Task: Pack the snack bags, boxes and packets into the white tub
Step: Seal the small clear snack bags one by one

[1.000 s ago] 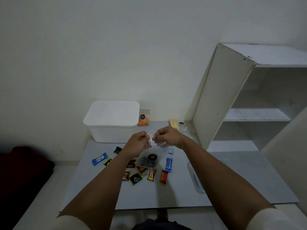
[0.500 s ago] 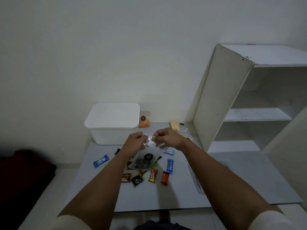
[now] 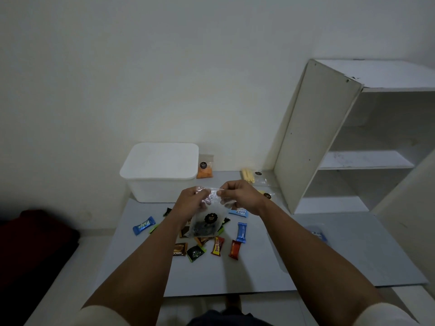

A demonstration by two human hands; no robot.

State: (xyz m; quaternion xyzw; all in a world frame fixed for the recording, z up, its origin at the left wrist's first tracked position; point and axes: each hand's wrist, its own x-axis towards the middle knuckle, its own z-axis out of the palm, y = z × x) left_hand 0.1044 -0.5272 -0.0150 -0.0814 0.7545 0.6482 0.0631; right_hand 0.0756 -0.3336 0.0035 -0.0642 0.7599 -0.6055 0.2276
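Two hands hold one clear snack bag (image 3: 205,223) above the middle of the grey counter (image 3: 259,274): the left hand (image 3: 191,200) and the right hand (image 3: 237,196) each pinch its crumpled top edge, and the bag hangs below them with dark contents and a round black label. Under and around it small packets lie scattered on the counter, among them a blue one (image 3: 144,225) to the left, another blue one (image 3: 241,232) to the right, a red one (image 3: 234,249) and a yellow-and-red one (image 3: 217,246) nearer. The white tub (image 3: 160,171) stands at the far left of the counter with its lid on. Just right of it an orange bag (image 3: 204,166) leans upright against the wall. A white shelf unit (image 3: 348,137) rises at the right.
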